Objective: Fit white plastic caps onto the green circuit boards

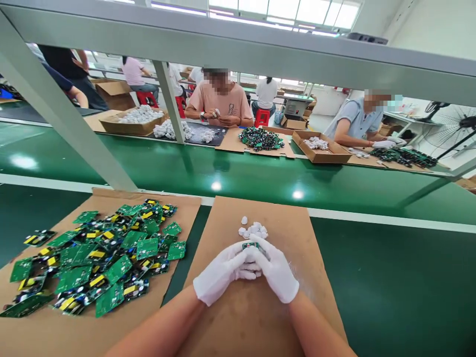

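Both of my hands wear white gloves and meet over a cardboard sheet (241,312). Between them is a small green circuit board (250,245), its top edge showing above the thumbs. My left hand (225,267) closes on it from the left, and my right hand (273,265) grips it from the right. The gloved fingers hide most of the board. Just beyond the fingertips lies a small heap of white plastic pieces (256,229), with a single white piece (244,220) a little apart from it.
A big pile of circuit boards (119,267) with yellow parts covers cardboard on the left. A metal frame post (74,94) slants up at left. Across the green bench (260,176), two co-workers sit by open boxes (322,154) and a heap of boards (261,139).
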Tool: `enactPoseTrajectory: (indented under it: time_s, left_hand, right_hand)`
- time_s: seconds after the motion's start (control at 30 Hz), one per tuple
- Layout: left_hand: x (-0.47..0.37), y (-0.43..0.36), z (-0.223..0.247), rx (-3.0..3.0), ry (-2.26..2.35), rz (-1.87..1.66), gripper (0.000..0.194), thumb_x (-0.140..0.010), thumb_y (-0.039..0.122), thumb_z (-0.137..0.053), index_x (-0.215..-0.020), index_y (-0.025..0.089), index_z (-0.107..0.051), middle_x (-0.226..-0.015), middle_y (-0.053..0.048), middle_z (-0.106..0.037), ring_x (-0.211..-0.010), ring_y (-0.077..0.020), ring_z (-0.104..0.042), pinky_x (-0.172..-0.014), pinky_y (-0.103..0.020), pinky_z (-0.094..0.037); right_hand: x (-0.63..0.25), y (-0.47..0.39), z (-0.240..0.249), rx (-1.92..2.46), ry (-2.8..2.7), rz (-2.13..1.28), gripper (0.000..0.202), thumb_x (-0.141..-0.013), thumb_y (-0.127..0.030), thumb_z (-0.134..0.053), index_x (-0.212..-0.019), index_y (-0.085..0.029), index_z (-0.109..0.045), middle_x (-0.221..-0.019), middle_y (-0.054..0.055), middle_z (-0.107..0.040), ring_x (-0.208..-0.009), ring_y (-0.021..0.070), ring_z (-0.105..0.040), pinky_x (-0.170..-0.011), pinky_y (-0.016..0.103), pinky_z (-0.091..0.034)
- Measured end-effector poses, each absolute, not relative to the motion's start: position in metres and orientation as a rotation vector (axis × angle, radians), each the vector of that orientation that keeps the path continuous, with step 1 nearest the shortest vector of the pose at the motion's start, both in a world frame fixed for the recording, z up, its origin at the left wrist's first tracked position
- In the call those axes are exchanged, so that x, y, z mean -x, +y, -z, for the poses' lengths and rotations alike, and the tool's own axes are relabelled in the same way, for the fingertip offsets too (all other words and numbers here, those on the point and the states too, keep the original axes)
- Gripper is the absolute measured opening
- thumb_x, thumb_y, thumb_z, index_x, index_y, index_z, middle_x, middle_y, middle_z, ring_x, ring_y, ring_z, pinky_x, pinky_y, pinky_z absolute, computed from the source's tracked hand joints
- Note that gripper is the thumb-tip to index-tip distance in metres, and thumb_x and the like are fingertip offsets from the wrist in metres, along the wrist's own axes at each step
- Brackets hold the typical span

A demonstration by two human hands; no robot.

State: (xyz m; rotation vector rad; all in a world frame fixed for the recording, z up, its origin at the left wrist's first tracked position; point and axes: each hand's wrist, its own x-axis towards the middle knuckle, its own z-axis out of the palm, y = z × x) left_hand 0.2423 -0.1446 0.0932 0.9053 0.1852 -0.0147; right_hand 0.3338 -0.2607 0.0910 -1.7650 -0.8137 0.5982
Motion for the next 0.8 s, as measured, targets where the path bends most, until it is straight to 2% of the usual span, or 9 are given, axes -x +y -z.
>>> enactPoseTrajectory:
  time_s: [0.1, 0.17, 0.23, 0.33, 0.47, 0.57, 0.67, 0.73, 0.8]
  left_hand:
    - [-0.242, -0.144, -0.09, -0.997, 0.226, -0.023, 0.031, -0.081, 0.038, -0.061, -0.102, 0.016, -0.06, -0.082, -0.005, -0.061, -0.072, -0.0124, -0.059, -0.066, -0.024, -0.047]
    - [-0.243, -0.141, -0.089, -1.017, 0.236, -0.044, 0.029, -0.08, 0.039, -0.061, -0.096, 0.015, -0.061, -0.074, -0.002, -0.058, -0.067, -0.011, -0.057, -0.062, -0.022, -0.046]
    - [-0.244, -0.137, -0.09, -0.967, 0.237, -0.059, 0.028, -0.08, 0.039, -0.061, -0.095, 0.016, -0.061, -0.078, -0.002, -0.058, -0.068, -0.0099, -0.056, -0.06, -0.021, -0.045]
    - [-0.247, -0.128, -0.09, -0.835, 0.277, -0.145, 0.022, -0.079, 0.035, -0.063, -0.09, 0.017, -0.059, -0.09, -0.004, -0.06, -0.077, -0.0107, -0.059, -0.064, -0.02, -0.047]
    - [-0.249, -0.122, -0.086, -0.72, 0.392, -0.282, 0.019, -0.074, 0.029, -0.07, -0.08, 0.016, -0.057, -0.093, -0.003, -0.062, -0.091, -0.0139, -0.061, -0.08, -0.024, -0.047]
    - [-0.251, -0.121, -0.087, -0.715, 0.465, -0.3, 0.027, -0.073, 0.031, -0.07, -0.092, 0.019, -0.056, -0.089, -0.002, -0.062, -0.085, -0.0143, -0.063, -0.077, -0.026, -0.049]
    - [-0.263, -0.109, -0.092, -0.902, 0.491, -0.34, 0.046, -0.073, 0.038, -0.068, -0.112, 0.021, -0.051, -0.093, -0.004, -0.063, -0.084, -0.0168, -0.065, -0.072, -0.027, -0.05]
    - [-0.281, -0.093, -0.095, -1.188, 0.512, -0.395, 0.054, -0.075, 0.043, -0.064, -0.119, 0.016, -0.048, -0.102, -0.009, -0.064, -0.091, -0.0192, -0.064, -0.074, -0.029, -0.05]
    - [-0.306, -0.072, -0.096, -1.453, 0.566, -0.446, 0.059, -0.077, 0.043, -0.059, -0.125, 0.012, -0.045, -0.109, -0.014, -0.064, -0.098, -0.0207, -0.062, -0.079, -0.03, -0.049]
  right_hand:
    - [-0.332, -0.26, -0.095, 1.808, -0.802, -0.645, 0.046, -0.085, -0.044, -0.049, -0.127, -0.025, -0.053, -0.116, 0.004, -0.065, -0.091, 0.0198, -0.062, -0.083, 0.034, -0.051]
    - [-0.336, -0.262, -0.098, 1.679, -0.804, -0.761, 0.048, -0.088, -0.046, -0.041, -0.131, -0.025, -0.049, -0.123, 0.005, -0.06, -0.078, 0.0167, -0.064, -0.068, 0.03, -0.054]
    - [-0.347, -0.268, -0.102, 1.627, -0.765, -0.739, 0.051, -0.091, -0.047, -0.032, -0.134, -0.023, -0.043, -0.124, 0.008, -0.059, -0.068, 0.0147, -0.063, -0.057, 0.029, -0.052]
    - [-0.367, -0.279, -0.104, 1.962, -0.725, -0.414, 0.045, -0.09, -0.045, -0.035, -0.12, -0.018, -0.054, -0.102, 0.007, -0.068, -0.065, 0.0148, -0.062, -0.061, 0.03, -0.049]
    - [-0.38, -0.289, -0.099, 2.251, -0.879, -0.251, 0.017, -0.077, -0.033, -0.056, -0.085, -0.022, -0.066, -0.085, 0.002, -0.067, -0.065, 0.0148, -0.059, -0.067, 0.03, -0.045]
    - [-0.377, -0.288, -0.093, 2.258, -1.028, -0.311, 0.019, -0.064, -0.022, -0.067, -0.083, -0.025, -0.066, -0.081, -0.002, -0.063, -0.065, 0.014, -0.055, -0.064, 0.028, -0.04]
    - [-0.374, -0.284, -0.086, 2.264, -1.098, -0.336, 0.021, -0.056, -0.011, -0.068, -0.073, -0.024, -0.064, -0.074, -0.002, -0.059, -0.069, 0.0147, -0.053, -0.063, 0.026, -0.037]
    - [-0.374, -0.282, -0.084, 2.259, -1.076, -0.323, 0.018, -0.061, -0.01, -0.064, -0.074, -0.022, -0.062, -0.074, -0.001, -0.058, -0.068, 0.0147, -0.052, -0.063, 0.026, -0.038]
    - [-0.374, -0.28, -0.085, 2.233, -1.026, -0.305, 0.017, -0.07, -0.014, -0.057, -0.085, -0.021, -0.06, -0.076, 0.0, -0.059, -0.066, 0.0144, -0.052, -0.063, 0.027, -0.04]
